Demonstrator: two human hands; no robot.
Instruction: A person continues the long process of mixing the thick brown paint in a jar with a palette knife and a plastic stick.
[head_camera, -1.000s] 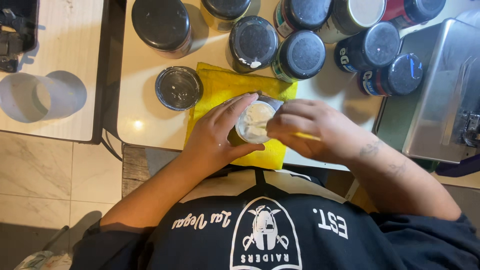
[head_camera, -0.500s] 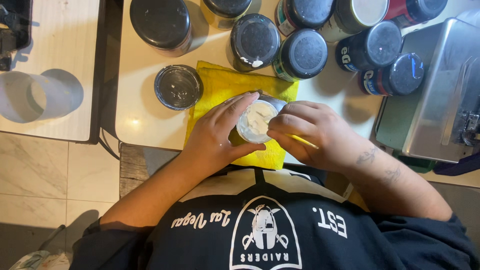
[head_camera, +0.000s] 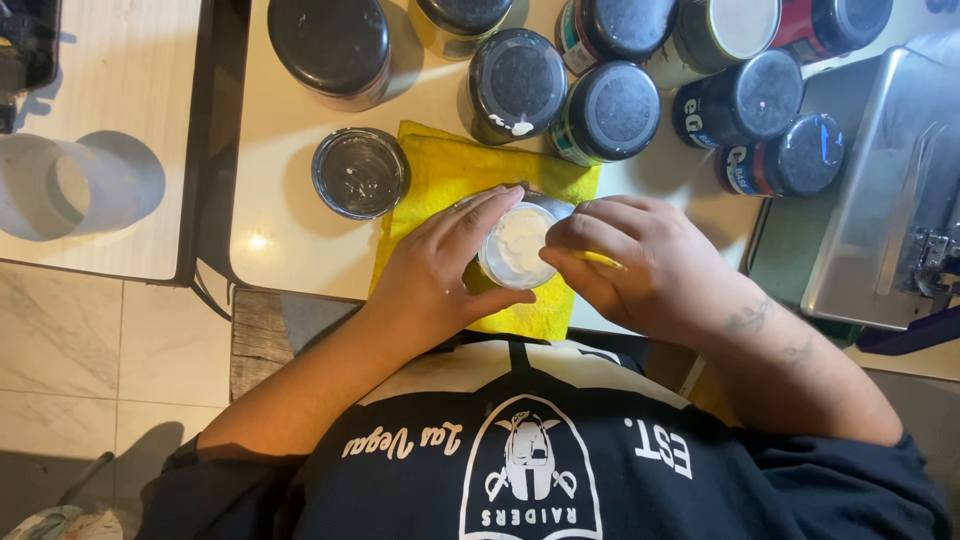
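Left hand (head_camera: 440, 265) wraps around the small jar (head_camera: 515, 247), fingers curled over its far side, thumb at the near side, gripping it on the yellow cloth (head_camera: 450, 175). Right hand (head_camera: 640, 265) is closed on a thin yellow stick (head_camera: 600, 260), fingertips touching the jar's rim; pale cream shows inside. A loose lid (head_camera: 360, 172) lies just left of the cloth. Black-lidded tins (head_camera: 610, 108) crowd beyond the cloth, a metal box (head_camera: 880, 200) to its right.

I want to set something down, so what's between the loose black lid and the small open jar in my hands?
In the head view, only yellow cloth and your left hand's fingers lie between the lid and the jar.
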